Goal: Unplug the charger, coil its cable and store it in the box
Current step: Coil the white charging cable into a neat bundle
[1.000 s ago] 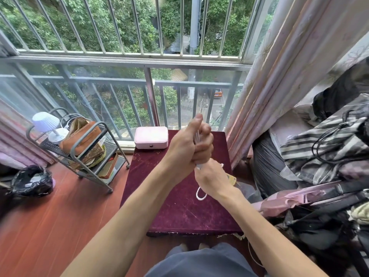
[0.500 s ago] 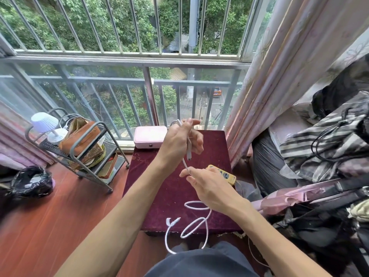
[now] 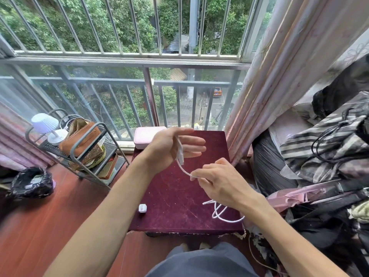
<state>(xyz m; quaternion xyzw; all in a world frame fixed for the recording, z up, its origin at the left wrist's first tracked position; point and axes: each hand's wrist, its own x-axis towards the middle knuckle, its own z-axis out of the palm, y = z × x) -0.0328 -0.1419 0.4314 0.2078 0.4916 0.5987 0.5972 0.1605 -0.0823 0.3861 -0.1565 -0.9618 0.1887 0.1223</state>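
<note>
A metal rack [image 3: 79,148] with a lamp [image 3: 45,122] stands at left, and heaped clothes [image 3: 329,152] crowd the right edge of the maroon surface [image 3: 171,196]. The white cable [image 3: 184,169] arcs between both hands. The left hand [image 3: 169,146] has its fingers stretched out and its thumb pins the plug end, while the right hand [image 3: 221,182] pinches the cable mid-length. Loose loops lie at the surface's lower right. The charger block [image 3: 142,208] sits near the left edge. The pink box [image 3: 147,136] is shut at the far edge.

No text, label, brand or number can be read anywhere in view. The brownish packets [image 3: 95,155] stacked on the metal rack [image 3: 74,149] may carry some print, but it is too blurred and small to make out.
</note>
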